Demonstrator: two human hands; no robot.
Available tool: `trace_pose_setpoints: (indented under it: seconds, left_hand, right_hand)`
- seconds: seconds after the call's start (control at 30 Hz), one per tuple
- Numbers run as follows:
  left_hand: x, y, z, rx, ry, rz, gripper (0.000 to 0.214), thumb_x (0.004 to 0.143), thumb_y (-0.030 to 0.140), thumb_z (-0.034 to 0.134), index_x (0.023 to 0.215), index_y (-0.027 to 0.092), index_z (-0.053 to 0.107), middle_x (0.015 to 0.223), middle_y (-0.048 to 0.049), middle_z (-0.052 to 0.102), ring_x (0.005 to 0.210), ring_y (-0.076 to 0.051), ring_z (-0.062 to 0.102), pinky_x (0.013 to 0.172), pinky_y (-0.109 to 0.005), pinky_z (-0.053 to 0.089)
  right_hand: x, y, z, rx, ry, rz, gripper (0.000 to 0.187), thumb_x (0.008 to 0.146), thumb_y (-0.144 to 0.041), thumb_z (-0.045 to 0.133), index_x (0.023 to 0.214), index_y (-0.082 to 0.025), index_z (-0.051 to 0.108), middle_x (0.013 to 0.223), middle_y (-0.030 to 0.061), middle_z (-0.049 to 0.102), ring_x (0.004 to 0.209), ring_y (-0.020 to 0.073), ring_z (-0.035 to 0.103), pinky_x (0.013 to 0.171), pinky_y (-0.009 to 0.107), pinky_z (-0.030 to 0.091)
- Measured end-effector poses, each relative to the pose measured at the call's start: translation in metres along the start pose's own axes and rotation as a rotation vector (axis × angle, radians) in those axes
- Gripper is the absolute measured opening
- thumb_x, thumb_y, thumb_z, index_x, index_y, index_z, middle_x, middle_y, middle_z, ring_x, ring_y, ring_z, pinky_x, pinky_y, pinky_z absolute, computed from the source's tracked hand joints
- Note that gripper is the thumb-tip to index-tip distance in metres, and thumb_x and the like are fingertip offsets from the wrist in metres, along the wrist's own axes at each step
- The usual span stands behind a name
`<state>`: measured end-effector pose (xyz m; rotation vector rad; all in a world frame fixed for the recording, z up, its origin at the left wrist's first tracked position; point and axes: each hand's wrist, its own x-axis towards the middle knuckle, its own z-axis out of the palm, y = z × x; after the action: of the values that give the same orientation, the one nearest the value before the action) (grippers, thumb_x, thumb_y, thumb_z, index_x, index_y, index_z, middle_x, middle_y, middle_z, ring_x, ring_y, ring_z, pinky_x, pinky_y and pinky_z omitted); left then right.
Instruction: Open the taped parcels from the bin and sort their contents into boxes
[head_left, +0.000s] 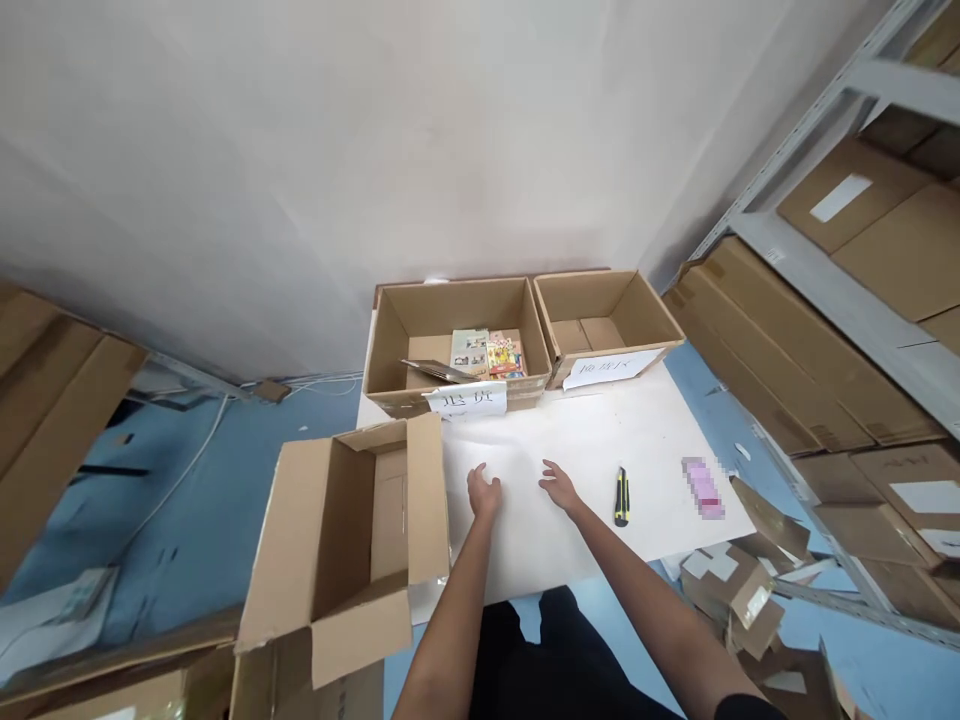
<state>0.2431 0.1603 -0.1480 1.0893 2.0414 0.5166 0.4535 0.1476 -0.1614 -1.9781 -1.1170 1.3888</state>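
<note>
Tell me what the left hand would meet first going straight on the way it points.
Probably the front of the carton holding booklets, near its paper label, across white tabletop; the height of the left hand is hard to judge.

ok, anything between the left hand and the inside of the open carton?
Yes: one flap of the open carton, folded outward on its right side, lies between the left hand and the carton's inside. Nothing else visible stands in between.
</note>
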Motion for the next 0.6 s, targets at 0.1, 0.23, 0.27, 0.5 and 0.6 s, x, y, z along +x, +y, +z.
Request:
trace_pose_setpoints:
  seconds: [0.1, 0.23, 0.27, 0.5, 0.6]
  left_hand:
    - [0.02, -0.034, -0.006, 0.15, 0.064, -0.088, 0.057, 0.088, 0.02, 0.063, 0.144, 0.017, 0.057, 0.17, -0.0171, 0.032, 0.157, -0.038, 0.031, 0.122, -0.047, 0.037]
    - [0.053, -0.058, -0.015, 0.33, 0.003, -0.059, 0.058, 0.084, 0.022, 0.067, 0.142, 0.022, 0.06, 0.174, -0.0144, 0.024, 0.16, -0.041, 0.02, 0.121, -0.053, 0.039]
    - [0.057, -0.061, -0.014, 0.359, -0.038, -0.045, 0.06, 0.082, 0.021, 0.067, 0.142, 0.022, 0.061, 0.174, -0.0147, 0.026, 0.161, -0.04, 0.02, 0.12, -0.053, 0.04]
    - [-0.008, -0.068, 0.063, 0.241, -0.204, 0.134, 0.076, 0.073, 0.005, 0.059, 0.148, 0.017, 0.057, 0.162, -0.0129, 0.05, 0.157, -0.027, 0.034, 0.13, -0.043, 0.03]
    - [-0.066, -0.063, 0.113, -0.049, -0.329, 0.327, 0.073, 0.072, 0.006, 0.054, 0.144, 0.02, 0.062, 0.155, -0.0088, 0.059, 0.153, -0.025, 0.043, 0.131, -0.049, 0.028]
  right_hand:
    - [-0.004, 0.04, -0.001, -0.003, -0.047, 0.038, 0.066, 0.076, -0.031, 0.067, 0.142, -0.028, 0.063, 0.127, 0.0071, 0.07, 0.103, 0.0243, 0.073, 0.09, 0.038, 0.059]
    - [-0.002, 0.076, -0.013, 0.033, -0.098, 0.037, 0.069, 0.077, -0.034, 0.071, 0.145, -0.03, 0.062, 0.144, 0.008, 0.064, 0.124, 0.0292, 0.067, 0.1, 0.042, 0.056]
    - [0.0, 0.083, -0.016, 0.044, -0.102, 0.034, 0.069, 0.076, -0.035, 0.073, 0.145, -0.032, 0.062, 0.148, 0.0069, 0.062, 0.128, 0.0299, 0.064, 0.103, 0.043, 0.055]
    - [0.014, 0.086, 0.009, 0.259, -0.088, 0.083, 0.087, 0.071, -0.043, 0.079, 0.154, -0.032, 0.052, 0.158, 0.0102, 0.053, 0.126, 0.0304, 0.064, 0.102, 0.045, 0.054]
    - [0.005, 0.072, 0.025, 0.341, -0.103, 0.064, 0.077, 0.071, -0.047, 0.076, 0.144, -0.027, 0.062, 0.144, 0.0125, 0.064, 0.117, 0.0296, 0.068, 0.096, 0.041, 0.056]
